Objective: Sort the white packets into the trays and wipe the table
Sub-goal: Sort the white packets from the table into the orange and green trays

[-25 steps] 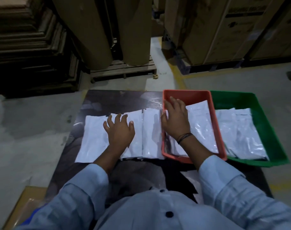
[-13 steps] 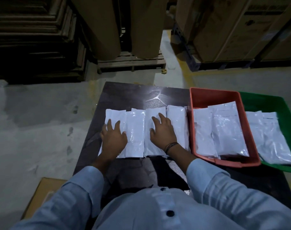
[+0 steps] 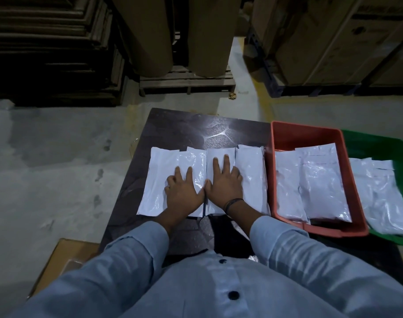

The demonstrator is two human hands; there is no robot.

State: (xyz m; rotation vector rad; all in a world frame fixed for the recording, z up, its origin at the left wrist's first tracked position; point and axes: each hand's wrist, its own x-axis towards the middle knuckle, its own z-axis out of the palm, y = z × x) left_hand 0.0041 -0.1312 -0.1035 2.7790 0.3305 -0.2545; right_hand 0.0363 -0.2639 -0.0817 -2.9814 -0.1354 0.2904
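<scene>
Four white packets (image 3: 202, 182) are laid side by side in a row on the dark table (image 3: 177, 125), edges touching or slightly overlapped. The left hand (image 3: 183, 191) is pressed flat on the two left packets, the right hand (image 3: 225, 184) flat on the two right ones; both palms are down, fingers spread, nothing is gripped. The thumbs are nearly touching at the row's middle. The red tray (image 3: 287, 129) is set just right of the row, almost against the last packet, and two packets are already held in it; the green tray (image 3: 379, 145) is beside it further right, with more packets inside, partly cut off by the frame edge. Step judged: the remaining row is being squared or gathered before transfer to a tray. To be done well, the packets should be slid together under light flat pressure so the slick film is not creased, then pinched at the near edge and lifted as a stack or one by one. The red tray's raised wall must be cleared, not dragged over. Which tray each packet belongs in cannot be told, since no marking is legible. Wiping is judged not yet started; no cloth is seen.
</scene>
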